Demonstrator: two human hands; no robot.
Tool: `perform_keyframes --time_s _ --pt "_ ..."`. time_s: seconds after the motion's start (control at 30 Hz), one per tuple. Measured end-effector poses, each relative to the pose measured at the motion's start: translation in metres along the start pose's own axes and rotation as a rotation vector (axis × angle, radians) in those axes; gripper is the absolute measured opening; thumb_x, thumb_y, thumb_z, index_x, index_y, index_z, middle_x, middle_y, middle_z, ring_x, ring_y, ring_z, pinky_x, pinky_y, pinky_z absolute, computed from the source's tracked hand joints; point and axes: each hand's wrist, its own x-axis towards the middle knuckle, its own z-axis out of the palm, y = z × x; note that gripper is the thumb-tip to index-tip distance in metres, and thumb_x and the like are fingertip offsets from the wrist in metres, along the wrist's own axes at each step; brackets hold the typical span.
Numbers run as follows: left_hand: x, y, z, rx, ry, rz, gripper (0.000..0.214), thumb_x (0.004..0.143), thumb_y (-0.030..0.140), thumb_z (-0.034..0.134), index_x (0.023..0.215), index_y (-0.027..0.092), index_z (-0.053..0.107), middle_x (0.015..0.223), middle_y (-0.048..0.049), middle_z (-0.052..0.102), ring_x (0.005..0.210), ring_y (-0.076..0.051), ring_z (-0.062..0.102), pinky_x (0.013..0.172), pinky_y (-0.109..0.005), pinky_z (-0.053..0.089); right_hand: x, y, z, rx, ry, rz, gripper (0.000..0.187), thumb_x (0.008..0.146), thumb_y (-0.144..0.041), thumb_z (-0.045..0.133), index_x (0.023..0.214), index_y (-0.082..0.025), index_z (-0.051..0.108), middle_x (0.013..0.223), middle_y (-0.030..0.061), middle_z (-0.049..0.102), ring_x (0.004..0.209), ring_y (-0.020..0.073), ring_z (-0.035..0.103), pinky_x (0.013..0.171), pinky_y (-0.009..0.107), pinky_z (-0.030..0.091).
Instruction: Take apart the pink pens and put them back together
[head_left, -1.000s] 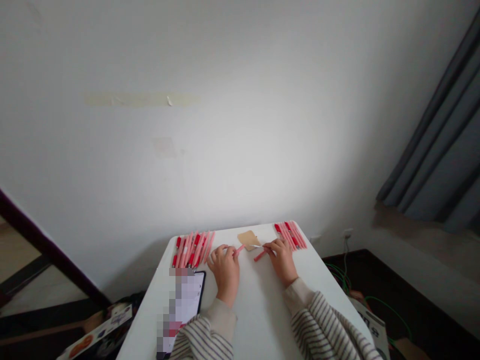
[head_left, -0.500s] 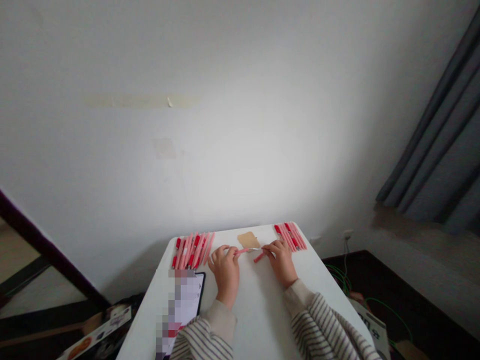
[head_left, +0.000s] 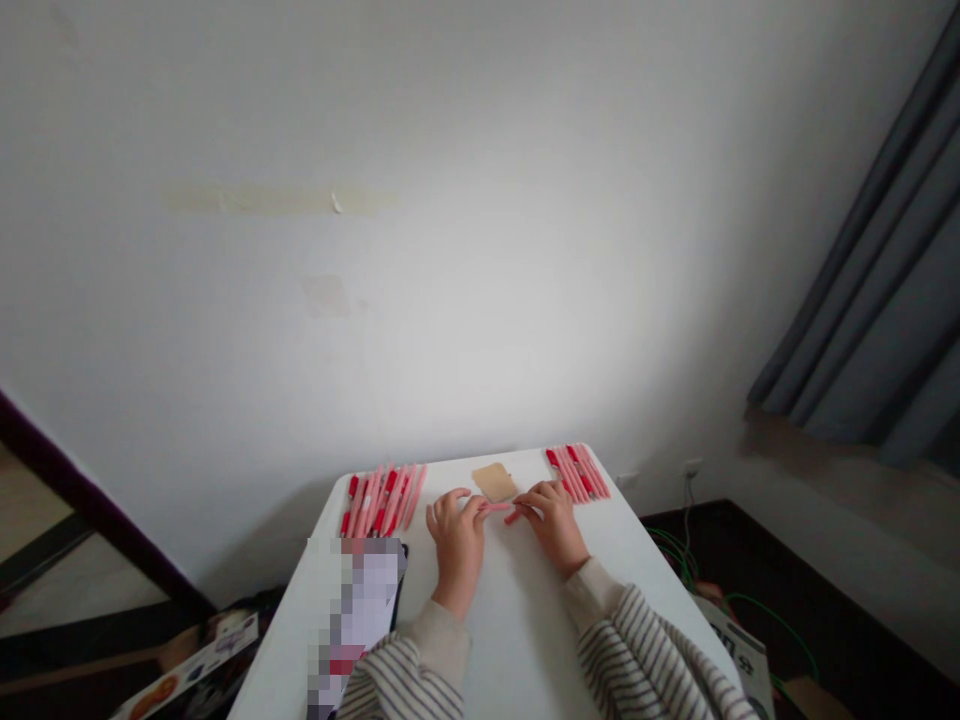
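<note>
My left hand (head_left: 459,548) pinches one end of a slim pink pen part (head_left: 496,507) between thumb and fingers. At the other end of it, the fingertips of my right hand (head_left: 556,527) are closed; they hide whatever piece they hold there. A short pink piece (head_left: 512,518) lies on the table just under the right fingers, its far end covered. To the left is a row of pink and red pens (head_left: 386,500), set side by side. Another row of pink and red pens (head_left: 579,473) lies beyond my right hand.
The small white table (head_left: 517,620) stands against a wall. A tan piece of paper (head_left: 493,482) lies behind my hands. By my left sleeve rests a phone-like device (head_left: 373,590), partly blurred out. Green cables (head_left: 679,555) lie on the floor at right.
My hands have come closer together. The pale rod that showed between the pink part and my right fingers is now out of sight. The pen rows stay put.
</note>
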Motion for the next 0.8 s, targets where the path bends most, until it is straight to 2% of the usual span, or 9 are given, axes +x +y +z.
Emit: perform_keyframes --time_s 0.2,0.43,0.6,0.8 --pt "-0.0002 0.0016 0.0023 -0.007 0.0 0.033 0.015 0.084 0.031 0.057 0.088 0.03 0.07 0.107 -0.0032 0.061 0.103 -0.021 0.049 0.097 -0.042 0.033 0.0001 0.002 0.0 0.0 -0.034 -0.003 0.012 0.085 -0.029 0.062 0.094 -0.028 0.071 0.088 0.0043 0.065 0.095 0.023 0.051 0.085 0.037 0.039" --pt "0.0004 -0.0018 0.0035 0.007 0.009 0.019 0.017 0.086 0.032 0.054 0.089 0.029 0.07 0.106 -0.0033 0.061 0.104 -0.021 0.049 0.096 -0.041 0.033 0.0004 0.0064 -0.0007 -0.004 0.001 0.011 0.017 0.088 -0.026 0.058 0.1 -0.026 0.069 0.093 0.0052 0.065 0.095 0.0226 0.052 0.085 0.037 0.041" --pt "-0.0001 -0.0042 0.0066 -0.01 -0.007 0.029 0.017 0.085 0.032 0.054 0.09 0.029 0.07 0.107 -0.0037 0.061 0.104 -0.021 0.049 0.097 -0.041 0.032 0.0005 0.0068 -0.0011 -0.024 0.014 0.019 0.017 0.09 -0.029 0.054 0.092 -0.026 0.071 0.089 0.0055 0.065 0.092 0.0219 0.052 0.083 0.037 0.041" --pt "-0.0002 -0.0033 0.008 -0.018 -0.024 0.039 0.017 0.085 0.031 0.055 0.091 0.028 0.07 0.109 -0.0042 0.061 0.106 -0.022 0.048 0.099 -0.043 0.031 0.0003 0.0075 -0.0006 -0.012 0.004 0.018 0.018 0.09 -0.032 0.055 0.091 -0.028 0.073 0.087 0.0053 0.063 0.091 0.022 0.052 0.082 0.037 0.042"
